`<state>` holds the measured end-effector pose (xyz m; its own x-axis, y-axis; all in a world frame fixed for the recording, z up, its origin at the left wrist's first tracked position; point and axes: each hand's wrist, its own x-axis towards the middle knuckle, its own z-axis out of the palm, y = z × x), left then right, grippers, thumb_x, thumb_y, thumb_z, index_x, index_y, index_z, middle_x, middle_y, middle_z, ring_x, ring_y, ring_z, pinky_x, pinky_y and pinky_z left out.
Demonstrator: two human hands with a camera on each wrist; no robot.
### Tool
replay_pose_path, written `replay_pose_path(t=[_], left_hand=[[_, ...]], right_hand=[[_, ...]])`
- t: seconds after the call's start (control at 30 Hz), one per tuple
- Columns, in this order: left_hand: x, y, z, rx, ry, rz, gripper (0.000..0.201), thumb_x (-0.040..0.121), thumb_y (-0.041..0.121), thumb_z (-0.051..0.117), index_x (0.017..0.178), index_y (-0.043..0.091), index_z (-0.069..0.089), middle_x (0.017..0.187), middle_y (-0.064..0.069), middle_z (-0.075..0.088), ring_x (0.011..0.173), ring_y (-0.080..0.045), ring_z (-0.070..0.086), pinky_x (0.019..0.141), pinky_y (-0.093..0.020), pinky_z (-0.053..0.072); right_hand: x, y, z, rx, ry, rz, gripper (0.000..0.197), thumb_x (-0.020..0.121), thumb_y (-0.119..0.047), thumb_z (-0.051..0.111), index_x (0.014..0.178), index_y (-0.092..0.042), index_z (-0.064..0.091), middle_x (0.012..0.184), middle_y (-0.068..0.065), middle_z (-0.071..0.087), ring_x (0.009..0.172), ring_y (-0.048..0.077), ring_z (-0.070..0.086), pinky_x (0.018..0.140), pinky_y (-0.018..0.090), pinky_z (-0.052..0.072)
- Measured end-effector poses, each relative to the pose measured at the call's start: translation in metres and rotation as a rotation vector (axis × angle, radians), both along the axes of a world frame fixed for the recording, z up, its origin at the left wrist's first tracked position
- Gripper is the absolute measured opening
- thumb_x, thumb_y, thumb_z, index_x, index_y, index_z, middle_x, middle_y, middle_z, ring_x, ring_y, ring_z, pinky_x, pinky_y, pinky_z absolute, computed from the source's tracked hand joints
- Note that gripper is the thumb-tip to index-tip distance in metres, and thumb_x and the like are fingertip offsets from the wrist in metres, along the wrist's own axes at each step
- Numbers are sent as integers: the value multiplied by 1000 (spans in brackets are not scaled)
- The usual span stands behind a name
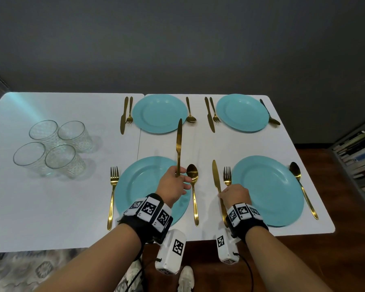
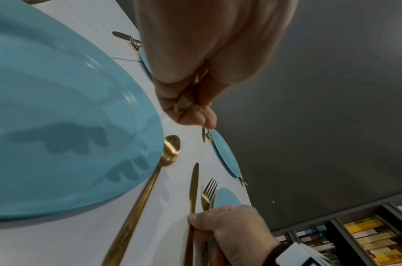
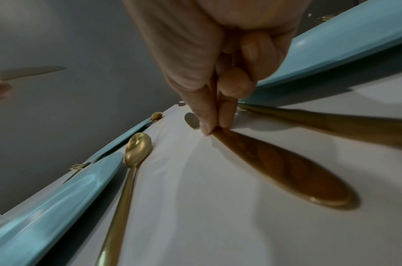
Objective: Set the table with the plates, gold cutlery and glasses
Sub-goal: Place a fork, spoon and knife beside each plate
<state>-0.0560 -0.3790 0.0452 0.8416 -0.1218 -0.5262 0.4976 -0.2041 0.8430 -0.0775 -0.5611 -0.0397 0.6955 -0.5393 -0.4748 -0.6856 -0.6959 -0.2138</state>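
Here the left hand (image 1: 173, 182) grips a slim gold knife (image 1: 179, 144) upright over a round turquoise plate (image 1: 139, 186); the right hand (image 1: 234, 194) pinches another gold knife (image 1: 216, 175) lying on the white tabletop (image 1: 51, 207).

Open tabletop (image 1: 51, 207) lies left of the near fork (image 1: 112, 194) and in front of the four glasses (image 1: 51, 148). A clear lane crosses between the far and near plate rows. Cutlery fills the gap between the near plates (image 1: 135, 186).

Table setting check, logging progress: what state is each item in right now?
Left hand: pinching a knife, blade up, over the near left plate.
Right hand: holding a knife flat on the table.
Four plates: set, bare.
Glasses: four, upright, clustered, unplaced.
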Motion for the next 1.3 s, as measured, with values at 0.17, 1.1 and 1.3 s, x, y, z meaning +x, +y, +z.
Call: replay_pose_path(t=[0.17, 1.1, 1.3], left_hand=[[-2, -1, -1, 17, -2, -14, 19, 98, 5, 32, 106, 14, 46, 91, -5, 59, 71, -13, 55, 59, -19, 44], [-2, -3, -1, -28, 22, 22, 21, 95, 5, 34, 104, 14, 50, 85, -5, 61, 61, -12, 51, 51, -19, 37], [-5, -9, 13, -209, 90, 82, 24, 95, 9, 32, 87, 12, 55, 53, 1, 60, 42, -10, 40, 42, -20, 27]], right_hand=[[-2, -2, -2, 25, 11, -59, 24, 89, -26, 60, 104, -11, 71, 106, 7, 70, 96, 23, 65, 68, 23, 45], [0, 2, 36, 99, -214, -32, 23, 89, -30, 60, 96, -13, 75, 91, 5, 70, 83, 21, 59, 69, 22, 43], [22, 41, 99, 572, -463, 60, 12, 86, -33, 65, 87, -23, 72, 74, -10, 64, 56, 11, 54, 58, 19, 47]])
